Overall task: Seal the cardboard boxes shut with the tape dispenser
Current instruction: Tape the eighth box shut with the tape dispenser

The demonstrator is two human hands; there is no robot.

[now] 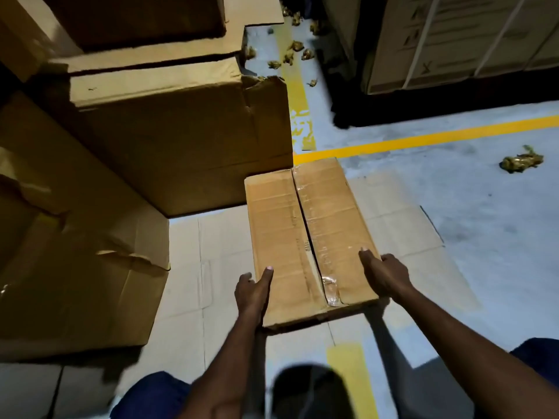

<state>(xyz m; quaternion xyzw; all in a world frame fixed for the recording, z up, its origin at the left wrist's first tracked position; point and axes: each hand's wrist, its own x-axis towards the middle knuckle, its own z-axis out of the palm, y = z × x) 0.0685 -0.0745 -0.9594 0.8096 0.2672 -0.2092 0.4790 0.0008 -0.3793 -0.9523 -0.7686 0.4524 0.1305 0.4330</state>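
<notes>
While between left grip point(252, 293) and right grip point(385, 275), box point(287, 231) (markings unreadable)

Both bare arms reach forward, nearly straight. The left grip point(252, 293) holds the near left side of the cardboard box point(281, 231), with the thumb flat on top. The right grip point(385, 275) holds the near right side, thumb on top, fingers wrapped over the edge.

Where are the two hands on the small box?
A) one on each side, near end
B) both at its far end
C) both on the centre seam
A: the left hand and the right hand grip opposite sides of the small box at its near end.
</notes>
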